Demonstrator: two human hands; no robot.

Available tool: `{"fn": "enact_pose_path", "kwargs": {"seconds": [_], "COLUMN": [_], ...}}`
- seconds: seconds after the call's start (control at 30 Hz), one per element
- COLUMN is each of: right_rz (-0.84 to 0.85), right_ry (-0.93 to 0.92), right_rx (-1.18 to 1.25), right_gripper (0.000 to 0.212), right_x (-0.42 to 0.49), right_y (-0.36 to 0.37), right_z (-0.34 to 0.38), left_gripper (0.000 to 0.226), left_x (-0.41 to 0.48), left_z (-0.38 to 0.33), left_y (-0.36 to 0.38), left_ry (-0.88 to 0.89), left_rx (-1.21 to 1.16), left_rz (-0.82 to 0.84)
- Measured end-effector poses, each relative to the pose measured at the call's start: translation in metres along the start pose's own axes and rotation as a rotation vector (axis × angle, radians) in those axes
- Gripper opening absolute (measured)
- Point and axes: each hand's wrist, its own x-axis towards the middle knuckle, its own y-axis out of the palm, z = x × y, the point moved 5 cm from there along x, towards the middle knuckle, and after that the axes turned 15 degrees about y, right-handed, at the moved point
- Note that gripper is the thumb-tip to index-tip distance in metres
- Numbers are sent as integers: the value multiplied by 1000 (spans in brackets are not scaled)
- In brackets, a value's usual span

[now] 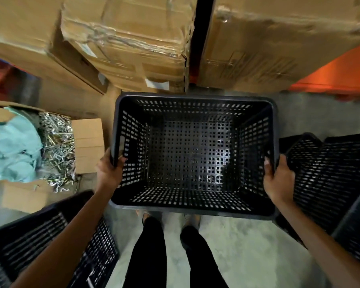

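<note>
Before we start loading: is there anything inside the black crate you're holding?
No, the black crate gripped by the left hand and right hand shows only its bare perforated floor and walls.

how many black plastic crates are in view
3: the held crate between left hand and right hand, the lower-left crate, the right crate; more may be nested or cut off there.
</note>
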Motion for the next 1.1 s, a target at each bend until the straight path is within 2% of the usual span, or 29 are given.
{"fn": "enact_pose_path", "kwargs": {"seconds": [0.4, 1.1], "right_rz": [32, -57], "right_ry": [44, 35], "right_rx": [81, 108], "right_gripper": [21, 24], "right_x": [3, 4], "right_y": [-5, -1], "right_z": [12, 13], "left_gripper": [35, 33], "left_x": [19, 13], "left_z": [3, 1], "left_y": [-4, -16], "left_ry": [7, 85], "left_rx": [-20, 30], "left_rz": [17, -87]}}
